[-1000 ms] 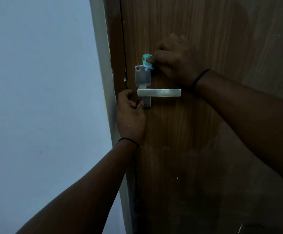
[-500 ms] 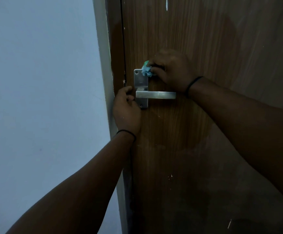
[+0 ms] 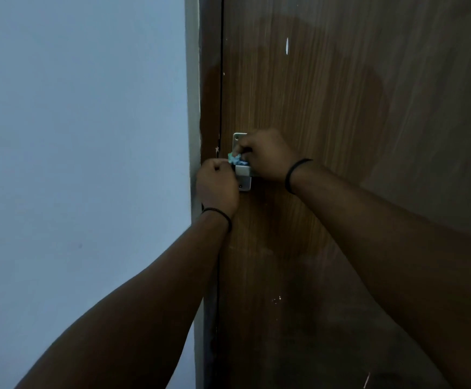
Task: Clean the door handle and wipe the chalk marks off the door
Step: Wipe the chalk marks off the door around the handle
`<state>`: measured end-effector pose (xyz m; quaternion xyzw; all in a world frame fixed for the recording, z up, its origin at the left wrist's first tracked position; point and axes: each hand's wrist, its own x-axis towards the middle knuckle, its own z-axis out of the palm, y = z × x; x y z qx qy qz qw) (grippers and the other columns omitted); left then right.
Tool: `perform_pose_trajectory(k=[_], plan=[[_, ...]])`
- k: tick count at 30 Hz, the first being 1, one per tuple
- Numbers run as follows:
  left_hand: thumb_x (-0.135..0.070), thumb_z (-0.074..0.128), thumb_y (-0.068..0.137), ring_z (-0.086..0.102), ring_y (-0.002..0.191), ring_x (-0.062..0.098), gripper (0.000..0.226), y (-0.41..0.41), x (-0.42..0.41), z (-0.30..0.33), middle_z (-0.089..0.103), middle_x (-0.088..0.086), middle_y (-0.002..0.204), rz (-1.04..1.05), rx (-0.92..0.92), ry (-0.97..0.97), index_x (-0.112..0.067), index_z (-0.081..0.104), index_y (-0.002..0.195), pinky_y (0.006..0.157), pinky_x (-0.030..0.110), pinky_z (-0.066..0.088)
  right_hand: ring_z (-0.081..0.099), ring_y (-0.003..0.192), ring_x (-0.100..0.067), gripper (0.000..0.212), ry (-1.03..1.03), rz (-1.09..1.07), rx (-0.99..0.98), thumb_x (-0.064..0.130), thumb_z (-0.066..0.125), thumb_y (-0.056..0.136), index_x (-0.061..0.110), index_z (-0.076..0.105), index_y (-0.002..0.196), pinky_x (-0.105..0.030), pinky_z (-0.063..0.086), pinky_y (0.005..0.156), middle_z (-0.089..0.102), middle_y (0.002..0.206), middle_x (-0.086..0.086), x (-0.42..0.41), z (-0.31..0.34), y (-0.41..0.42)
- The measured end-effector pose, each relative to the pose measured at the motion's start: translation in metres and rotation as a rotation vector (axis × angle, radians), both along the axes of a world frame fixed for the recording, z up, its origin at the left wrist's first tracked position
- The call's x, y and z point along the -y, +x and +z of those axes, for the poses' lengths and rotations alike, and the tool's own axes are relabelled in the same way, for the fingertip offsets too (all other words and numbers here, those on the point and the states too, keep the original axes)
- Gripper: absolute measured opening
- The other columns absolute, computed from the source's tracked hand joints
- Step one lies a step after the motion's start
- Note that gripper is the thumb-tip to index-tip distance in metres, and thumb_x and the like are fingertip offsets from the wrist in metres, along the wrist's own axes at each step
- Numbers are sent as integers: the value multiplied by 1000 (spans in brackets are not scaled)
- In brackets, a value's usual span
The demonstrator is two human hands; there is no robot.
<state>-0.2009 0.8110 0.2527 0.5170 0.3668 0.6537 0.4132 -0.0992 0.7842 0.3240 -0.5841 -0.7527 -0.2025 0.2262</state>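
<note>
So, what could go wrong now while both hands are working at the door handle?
The blue-green cloth is a small wad pinched in the right hand, so it may slip out. The left hand hides part of the handle plate, so spots could be missed. White chalk marks remain higher on the door.

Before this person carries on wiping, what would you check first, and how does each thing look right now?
1. Cloth in hand: ok. The right hand pinches the small blue-green cloth.
2. Cloth on the metal: ok. It sits against the handle plate, just above the lever's base.
3. Lever clear to wipe: not ok. The right hand covers most of it.
4. Left hand steadying the handle: cannot tell. It is closed in a fist beside the plate, but what it grips is hidden.
5. Chalk marks gone: not ok. A white mark remains high on the door, with specks lower down.
6. Light: not ok. The scene is dim.
</note>
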Motion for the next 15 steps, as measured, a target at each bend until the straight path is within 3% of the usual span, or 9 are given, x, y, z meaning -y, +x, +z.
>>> perform_pose_trajectory(k=[2, 5, 9, 15], plan=[[-17, 42, 98, 69, 90, 30, 26, -1, 1, 3, 69, 11, 95, -50, 42, -59, -26, 62, 83, 79, 47, 59, 61, 97, -10, 17, -39, 15, -91, 16, 56, 95, 14, 70, 105, -25, 50, 84, 68, 109, -1, 0, 4, -9], [-14, 46, 98, 69, 81, 25, 27, -9, 2, 1, 71, 11, 91, -125, 101, -108, -24, 66, 83, 68, 36, 58, 63, 87, -9, 16, -123, -21, -68, 27, 64, 91, 15, 74, 93, -27, 52, 78, 72, 96, 1, 4, 10, -18], [-8, 52, 96, 71, 79, 20, 20, -17, 8, -4, 72, 8, 92, -238, 111, -177, -20, 66, 88, 63, 28, 57, 65, 88, -7, 7, -134, -54, -115, 19, 71, 84, 13, 75, 84, -28, 55, 81, 73, 90, 2, 13, 14, -24], [-15, 65, 90, 73, 82, 18, 7, -26, 10, -9, 74, 2, 91, -157, -26, -18, -19, 72, 90, 71, 32, 60, 65, 89, -13, 9, -146, -61, -67, 16, 65, 89, 9, 70, 90, -27, 55, 80, 70, 94, -4, 33, 14, -20]])
